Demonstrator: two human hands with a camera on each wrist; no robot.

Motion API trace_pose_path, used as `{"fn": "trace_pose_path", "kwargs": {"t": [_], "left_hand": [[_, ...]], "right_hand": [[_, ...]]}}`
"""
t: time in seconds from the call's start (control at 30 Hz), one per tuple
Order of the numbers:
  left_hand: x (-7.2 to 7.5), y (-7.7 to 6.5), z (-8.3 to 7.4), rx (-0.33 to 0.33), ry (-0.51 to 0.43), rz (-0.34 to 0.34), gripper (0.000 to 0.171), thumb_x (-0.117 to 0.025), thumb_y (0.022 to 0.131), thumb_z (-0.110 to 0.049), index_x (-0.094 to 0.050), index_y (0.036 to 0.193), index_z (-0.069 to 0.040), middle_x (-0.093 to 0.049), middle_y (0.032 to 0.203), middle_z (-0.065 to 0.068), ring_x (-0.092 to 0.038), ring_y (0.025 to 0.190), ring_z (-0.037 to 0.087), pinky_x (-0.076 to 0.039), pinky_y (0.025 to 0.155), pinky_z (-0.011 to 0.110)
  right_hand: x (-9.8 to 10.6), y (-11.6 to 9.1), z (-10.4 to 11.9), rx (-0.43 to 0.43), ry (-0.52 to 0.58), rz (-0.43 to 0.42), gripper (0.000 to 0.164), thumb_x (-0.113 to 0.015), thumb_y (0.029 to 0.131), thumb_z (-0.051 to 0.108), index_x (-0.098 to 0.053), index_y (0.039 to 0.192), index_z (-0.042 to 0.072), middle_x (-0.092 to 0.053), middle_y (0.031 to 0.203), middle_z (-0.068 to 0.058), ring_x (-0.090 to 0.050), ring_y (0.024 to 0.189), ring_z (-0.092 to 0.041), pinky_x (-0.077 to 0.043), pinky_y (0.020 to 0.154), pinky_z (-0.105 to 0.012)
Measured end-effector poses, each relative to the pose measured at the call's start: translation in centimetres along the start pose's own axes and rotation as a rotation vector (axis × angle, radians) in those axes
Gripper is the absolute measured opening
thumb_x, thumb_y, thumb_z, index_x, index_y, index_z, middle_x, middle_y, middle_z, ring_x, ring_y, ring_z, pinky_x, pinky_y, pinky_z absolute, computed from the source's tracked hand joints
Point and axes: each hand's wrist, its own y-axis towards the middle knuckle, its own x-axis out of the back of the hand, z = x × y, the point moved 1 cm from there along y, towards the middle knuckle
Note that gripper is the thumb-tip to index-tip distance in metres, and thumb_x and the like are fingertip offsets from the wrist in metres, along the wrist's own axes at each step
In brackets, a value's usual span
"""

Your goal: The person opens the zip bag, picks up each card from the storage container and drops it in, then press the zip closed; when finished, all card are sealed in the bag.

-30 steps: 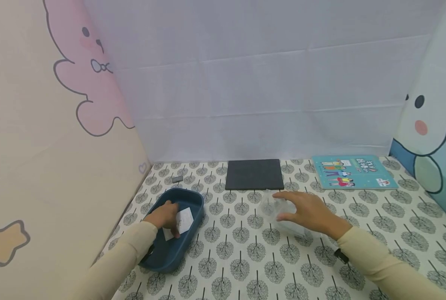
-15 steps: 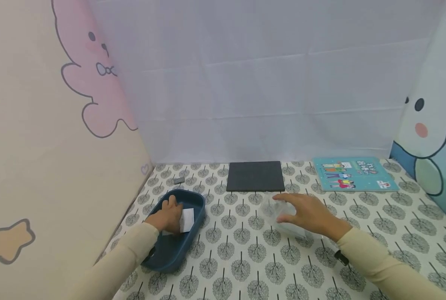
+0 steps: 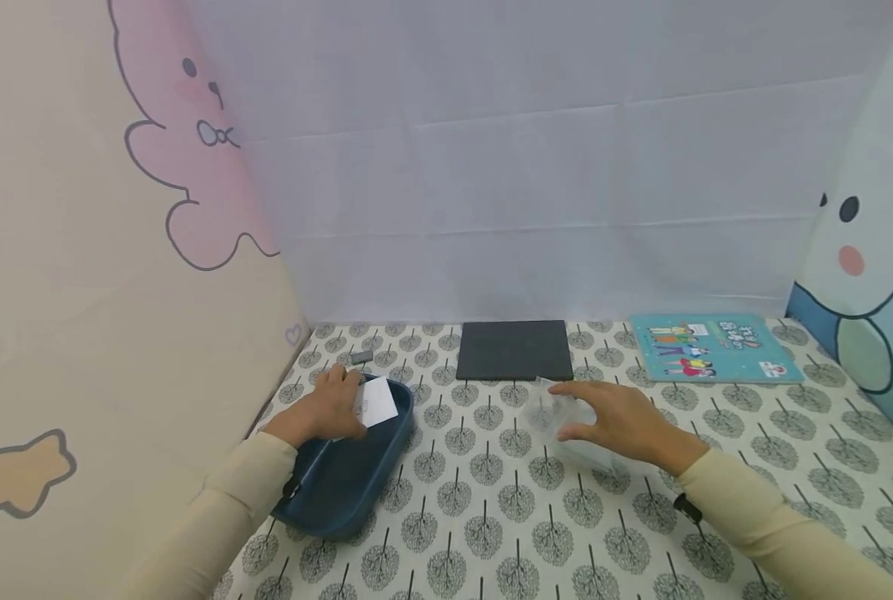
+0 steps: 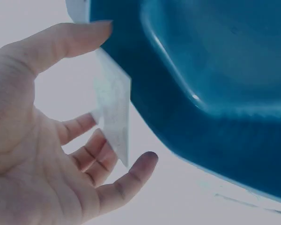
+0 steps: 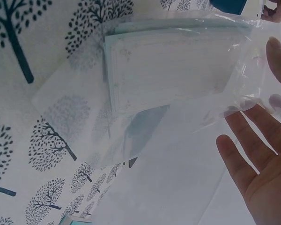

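Observation:
My left hand (image 3: 331,407) pinches a small white card (image 3: 378,402) over the far end of a dark blue plastic basin (image 3: 395,458). In the left wrist view, the card (image 4: 114,105) stands on edge between thumb and fingers, beside the basin rim (image 4: 166,126). Further right, my right hand (image 3: 624,423) holds a clear plastic bag (image 3: 539,410), thumb and forefinger spread apart at its edge. A stack of pale cards (image 5: 173,70) lies inside the bag in the right wrist view, with the fingertips at the bag's near end.
A black rectangular mat (image 3: 514,350) lies at the back of the tree-print tablecloth (image 3: 484,500). Right of it is a teal illustrated booklet (image 3: 716,347). A small grey block (image 3: 361,357) sits behind the basin. Fabric walls (image 3: 446,167) close off the back and sides.
The left hand has moved from down inside the basin up toward its far end, lifting the white card with it. The right hand has stayed at the plastic bag.

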Motion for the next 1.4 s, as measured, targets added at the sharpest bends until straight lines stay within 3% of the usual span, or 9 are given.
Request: {"fn": "trace_pose_path", "kwargs": {"t": [0.2, 0.43, 0.57, 0.73, 1.0, 1.4], "left_hand": [[0.0, 0.6, -1.4, -0.102, -0.075, -0.125, 0.079, -0.085, 0.064, -0.017, -0.054, 0.135, 0.000, -0.043, 0.125, 0.023, -0.042, 0.109, 0.038, -0.049, 0.074, 0.048], [-0.2, 0.8, -4.5, -0.158, -0.111, -0.155, 0.083, -0.086, 0.071, -0.021, -0.052, 0.144, -0.003, -0.045, 0.123, 0.013, -0.044, 0.102, 0.025, -0.048, 0.074, 0.038], [-0.5, 0.8, -6.5, -0.194, -0.152, -0.156, 0.079, -0.088, 0.074, -0.024, -0.054, 0.141, -0.002, -0.048, 0.124, 0.012, -0.049, 0.097, 0.022, -0.049, 0.074, 0.036], [-0.5, 1.1, -8.8, -0.255, -0.207, -0.171, 0.070, -0.090, 0.073, -0.029, -0.062, 0.134, -0.007, -0.052, 0.123, 0.005, -0.052, 0.095, 0.017, -0.049, 0.074, 0.034], [-0.6, 1.7, -11.7, -0.353, -0.096, -0.202, 0.053, -0.088, 0.075, -0.037, -0.070, 0.121, -0.017, -0.057, 0.126, 0.001, -0.054, 0.115, 0.021, -0.050, 0.090, 0.039], [-1.0, 2.3, -14.5, -0.415, -0.106, -0.178, 0.056, -0.090, 0.075, -0.035, -0.071, 0.122, -0.012, -0.055, 0.135, 0.004, -0.050, 0.124, 0.021, -0.048, 0.097, 0.034]], "right_hand": [[0.3, 0.4, 0.4, 0.013, 0.004, 0.030, 0.063, -0.077, 0.085, 0.047, -0.061, 0.139, 0.018, -0.067, 0.127, -0.007, -0.067, 0.107, -0.026, -0.055, 0.082, -0.047], [0.5, 0.8, 0.5, 0.012, -0.003, 0.070, 0.062, -0.078, 0.085, 0.045, -0.061, 0.137, 0.017, -0.067, 0.127, -0.008, -0.067, 0.106, -0.027, -0.055, 0.081, -0.047], [0.5, 0.9, 0.4, 0.024, -0.005, 0.084, 0.062, -0.078, 0.085, 0.045, -0.061, 0.137, 0.017, -0.067, 0.127, -0.008, -0.067, 0.106, -0.027, -0.055, 0.081, -0.047], [0.5, 0.9, 0.4, 0.021, 0.003, 0.094, 0.062, -0.078, 0.085, 0.045, -0.061, 0.138, 0.017, -0.066, 0.128, -0.008, -0.066, 0.109, -0.028, -0.055, 0.083, -0.049], [0.3, 0.7, 0.4, 0.018, 0.006, 0.100, 0.063, -0.078, 0.085, 0.045, -0.060, 0.138, 0.016, -0.066, 0.129, -0.009, -0.065, 0.110, -0.028, -0.055, 0.084, -0.049], [0.0, 0.6, 0.3, 0.001, -0.010, 0.082, 0.063, -0.078, 0.083, 0.048, -0.062, 0.136, 0.019, -0.068, 0.122, -0.006, -0.067, 0.103, -0.024, -0.055, 0.080, -0.046]]}}
